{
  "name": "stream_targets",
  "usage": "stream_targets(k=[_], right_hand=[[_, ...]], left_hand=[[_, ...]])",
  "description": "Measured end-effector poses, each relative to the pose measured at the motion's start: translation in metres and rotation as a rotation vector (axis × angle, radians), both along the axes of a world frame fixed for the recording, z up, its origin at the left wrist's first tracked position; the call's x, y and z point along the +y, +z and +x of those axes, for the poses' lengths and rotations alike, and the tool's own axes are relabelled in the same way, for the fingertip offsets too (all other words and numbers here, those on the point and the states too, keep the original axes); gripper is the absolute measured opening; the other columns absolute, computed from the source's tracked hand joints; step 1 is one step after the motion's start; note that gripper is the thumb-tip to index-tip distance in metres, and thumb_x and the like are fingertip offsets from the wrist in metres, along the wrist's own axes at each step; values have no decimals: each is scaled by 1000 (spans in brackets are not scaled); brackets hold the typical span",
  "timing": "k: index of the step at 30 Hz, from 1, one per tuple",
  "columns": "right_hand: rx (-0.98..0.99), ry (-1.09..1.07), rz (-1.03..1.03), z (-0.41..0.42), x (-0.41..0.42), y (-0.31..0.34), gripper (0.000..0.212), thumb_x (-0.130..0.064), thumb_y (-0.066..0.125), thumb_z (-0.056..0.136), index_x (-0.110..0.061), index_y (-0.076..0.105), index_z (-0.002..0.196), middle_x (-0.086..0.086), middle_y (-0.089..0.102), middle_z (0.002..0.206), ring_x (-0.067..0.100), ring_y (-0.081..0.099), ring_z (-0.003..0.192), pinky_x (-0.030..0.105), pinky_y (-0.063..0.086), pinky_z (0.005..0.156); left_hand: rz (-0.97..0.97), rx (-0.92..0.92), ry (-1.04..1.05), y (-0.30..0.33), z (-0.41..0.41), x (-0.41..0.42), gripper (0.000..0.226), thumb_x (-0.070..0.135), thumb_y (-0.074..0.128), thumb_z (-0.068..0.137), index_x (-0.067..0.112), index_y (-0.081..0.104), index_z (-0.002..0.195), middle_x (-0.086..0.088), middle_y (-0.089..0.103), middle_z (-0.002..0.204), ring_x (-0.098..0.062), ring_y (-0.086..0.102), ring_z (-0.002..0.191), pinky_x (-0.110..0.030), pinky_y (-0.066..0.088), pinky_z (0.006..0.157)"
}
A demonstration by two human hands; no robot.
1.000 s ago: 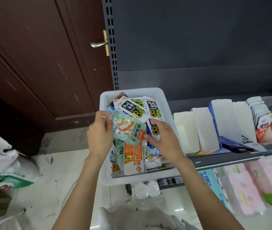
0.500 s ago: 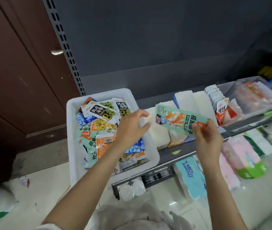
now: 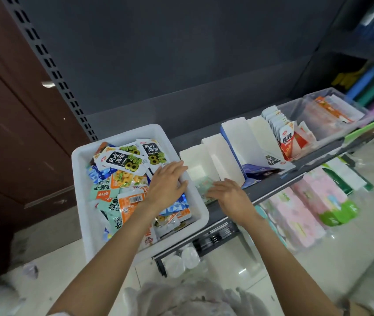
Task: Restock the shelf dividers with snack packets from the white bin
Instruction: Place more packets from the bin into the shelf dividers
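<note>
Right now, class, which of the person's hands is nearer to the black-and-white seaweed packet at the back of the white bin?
Left. The left hand lies just beside the seaweed packet over the white bin; the right hand is outside, at the dividers.

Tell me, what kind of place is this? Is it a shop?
Probably a small shop. A grey metal shelf holds white dividers for snack packets, a white bin is full of packets waiting to go out, and wrapped tissue packs sit on the shelf below.
</note>
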State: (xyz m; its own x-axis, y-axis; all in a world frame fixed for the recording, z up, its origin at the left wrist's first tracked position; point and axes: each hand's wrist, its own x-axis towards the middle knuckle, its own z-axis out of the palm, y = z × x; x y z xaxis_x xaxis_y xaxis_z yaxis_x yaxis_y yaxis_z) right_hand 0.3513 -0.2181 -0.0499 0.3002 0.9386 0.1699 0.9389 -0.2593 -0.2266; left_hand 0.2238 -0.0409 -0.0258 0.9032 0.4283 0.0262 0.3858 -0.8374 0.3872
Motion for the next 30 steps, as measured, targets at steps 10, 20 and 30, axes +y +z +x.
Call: stream_targets(k=[10,20,30], right_hand=[[460,-115,310,-42,15,61,42,1,44,79,-11,68,111,4,69,105,12,62,91,15,45,83],[223,-10,-364,-92,98,23,90,-35,64,87,-9,5,149,19,6,155,38,16,140,41,23,114],[153,67,-466,-83,86,38,85,-56,49,89,-5,15,147,12,17,154,27,10,142,34,17,114]], left_hand=[[99,-24,248,8,-76,4,49,44,64,82,22,56,124,-2,59,121,-22,48,115,-36,37,96],[-249,34,495,-9,-75,-1,43,45,58,86,24,53,123,3,70,100,-18,65,92,-30,50,71],[-403,-77,692,37,-117,12,15,14,57,88,19,65,100,5,61,94,-15,54,86,-24,35,71]])
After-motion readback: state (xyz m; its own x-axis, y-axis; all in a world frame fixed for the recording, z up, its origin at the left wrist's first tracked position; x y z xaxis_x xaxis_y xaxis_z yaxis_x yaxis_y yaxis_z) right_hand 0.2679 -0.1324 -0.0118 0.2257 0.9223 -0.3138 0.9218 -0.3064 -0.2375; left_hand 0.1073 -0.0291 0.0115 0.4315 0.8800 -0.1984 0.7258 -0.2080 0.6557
